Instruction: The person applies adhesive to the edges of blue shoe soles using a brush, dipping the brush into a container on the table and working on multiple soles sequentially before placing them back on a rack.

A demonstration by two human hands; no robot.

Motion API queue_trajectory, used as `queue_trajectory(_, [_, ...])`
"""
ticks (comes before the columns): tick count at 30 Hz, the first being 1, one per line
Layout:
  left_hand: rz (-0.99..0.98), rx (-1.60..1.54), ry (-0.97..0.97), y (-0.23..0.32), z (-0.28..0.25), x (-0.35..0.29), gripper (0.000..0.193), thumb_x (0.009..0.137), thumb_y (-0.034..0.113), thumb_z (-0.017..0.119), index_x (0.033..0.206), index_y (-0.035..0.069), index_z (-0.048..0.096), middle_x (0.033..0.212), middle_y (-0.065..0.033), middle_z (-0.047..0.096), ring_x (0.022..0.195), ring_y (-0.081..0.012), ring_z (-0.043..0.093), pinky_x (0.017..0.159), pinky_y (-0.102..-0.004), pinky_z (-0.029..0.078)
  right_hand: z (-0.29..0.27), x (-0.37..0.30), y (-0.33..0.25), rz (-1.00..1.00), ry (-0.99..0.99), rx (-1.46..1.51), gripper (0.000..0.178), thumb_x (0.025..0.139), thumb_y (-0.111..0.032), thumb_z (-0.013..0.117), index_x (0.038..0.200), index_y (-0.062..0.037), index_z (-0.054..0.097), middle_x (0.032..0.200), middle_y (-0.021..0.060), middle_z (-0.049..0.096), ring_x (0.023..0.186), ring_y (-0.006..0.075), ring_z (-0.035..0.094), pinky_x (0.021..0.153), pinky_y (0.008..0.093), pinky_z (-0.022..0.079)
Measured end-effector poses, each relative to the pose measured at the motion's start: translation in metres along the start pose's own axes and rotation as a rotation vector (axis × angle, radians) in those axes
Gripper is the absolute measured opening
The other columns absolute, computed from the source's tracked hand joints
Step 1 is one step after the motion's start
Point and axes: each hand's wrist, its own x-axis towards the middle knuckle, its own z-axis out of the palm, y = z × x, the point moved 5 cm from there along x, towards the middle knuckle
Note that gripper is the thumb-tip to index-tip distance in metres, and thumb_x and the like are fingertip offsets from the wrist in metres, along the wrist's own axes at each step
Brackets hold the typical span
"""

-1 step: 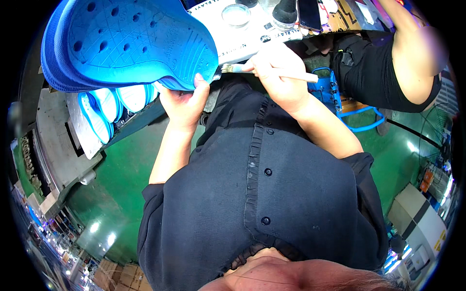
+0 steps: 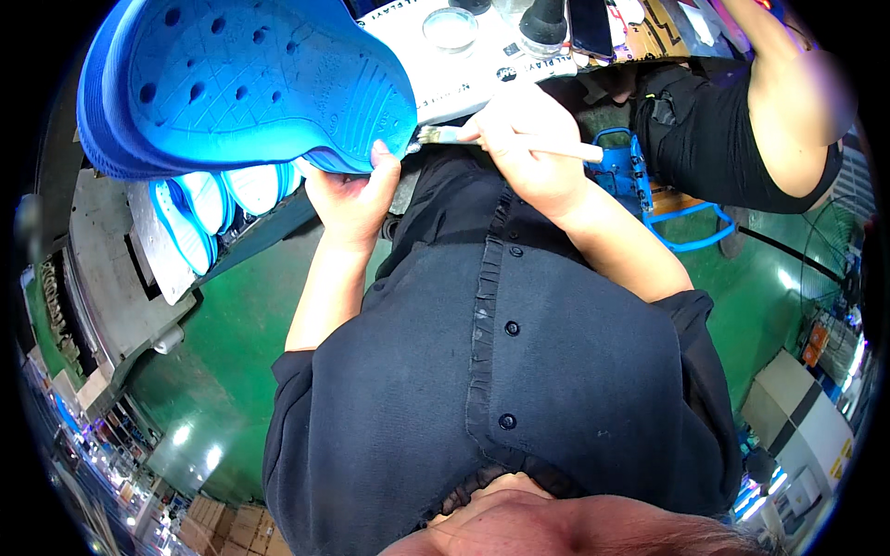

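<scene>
Item: sole [image 2: 269,102], blue, w/ holes at the broad end and fine ribs near the narrow end. Loc.: upper L, aloft, tilted, narrow end toward the wearer's R; layered rim at far L, no. of layers unclear.

L hand [image 2: 354,199]: grips narrow end at near edge; thumb on top face, other fingers tucked under, mostly hidden; gap only as wide as the rim.

R hand [image 2: 538,153]: fingers curled, thumb & index pinched on brush [image 2: 570,148]; no visible gap. Bristles right by the sole's narrow end; contact w/ it can't be told.

Handling (est.): prob. foam, so light for its bulk; springy, bends under load, not brittle. Dry face prob. grippy; any wet patch prob. slick. Broad end overhangs, so may sag or twist in a one-hand hold. Best hold: rim at narrow end, thumb flat on top, fingers spread beneath; keep thumb off the bristle side. Avoid hard pinching, may dent.

Nearby: pale shoes [image 2: 255,188] below L; table [image 2: 440,104] ahead w/ dish [image 2: 451,30], bottle [image 2: 544,28], phone [image 2: 591,28].
</scene>
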Motion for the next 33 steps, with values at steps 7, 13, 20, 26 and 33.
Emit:
queue_trajectory(7, [0.168, 0.089, 0.046, 0.007, -0.001, 0.003, 0.032, 0.068, -0.003, 0.062, 0.096, -0.002, 0.047, 0.085, -0.0087, 0.058, 0.075, -0.0126, 0.056, 0.071, -0.0254, 0.045, 0.012, 0.002, -0.008, -0.063, -0.074, -0.012, 0.005, 0.071, -0.009, 0.064, 0.070, -0.0035, 0.063, 0.064, 0.0063, 0.061, 0.056, 0.0189, 0.058, 0.051, 0.0272, 0.043])
queue_trajectory(13, [0.060, -0.003, 0.056, 0.010, -0.003, 0.004, 0.029, 0.070, -0.002, 0.063, 0.095, -0.003, 0.049, 0.088, -0.0077, 0.058, 0.076, -0.0121, 0.056, 0.072, -0.0252, 0.045, -0.007, -0.007, -0.001, 0.073, 0.032, 0.017, 0.021, 0.084, -0.009, 0.049, 0.069, 0.0006, 0.061, 0.061, 0.0046, 0.055, 0.054, 0.0134, 0.050, 0.054, 0.0245, 0.039])
queue_trajectory(20, [-0.266, -0.178, -0.175, 0.063, 0.008, 0.043, 0.049, 0.073, 0.000, 0.059, 0.116, -0.005, 0.036, 0.089, -0.0129, 0.056, 0.061, -0.0169, 0.057, 0.049, -0.0267, 0.047, -0.051, -0.018, 0.031, 0.272, 0.247, 0.137, 0.023, 0.084, -0.009, 0.045, 0.069, 0.0020, 0.057, 0.062, 0.0075, 0.053, 0.053, 0.0124, 0.051, 0.049, 0.0238, 0.040])
queue_trajectory(26, [-0.629, -0.416, -0.585, 0.100, 0.080, 0.075, 0.072, 0.060, 0.012, 0.067, 0.121, -0.008, 0.034, 0.098, -0.0184, 0.055, 0.058, -0.0188, 0.061, 0.035, -0.0205, 0.047, -0.086, -0.034, 0.048, 0.456, 0.340, 0.185, 0.032, 0.088, -0.016, 0.045, 0.065, 0.0025, 0.059, 0.060, 0.0068, 0.052, 0.054, 0.0129, 0.050, 0.050, 0.0250, 0.039])
queue_trajectory(33, [-0.503, -0.891, -0.610, 0.131, 0.261, 0.276, 0.039, 0.084, 0.012, 0.054, 0.115, -0.005, 0.039, 0.106, -0.0252, 0.053, 0.088, -0.0272, 0.060, 0.068, -0.0235, 0.054, -0.107, -0.045, 0.062, 0.537, 0.410, 0.251, 0.033, 0.088, -0.021, 0.047, 0.066, 0.0013, 0.059, 0.059, 0.0062, 0.053, 0.054, 0.0121, 0.050, 0.052, 0.0248, 0.040])
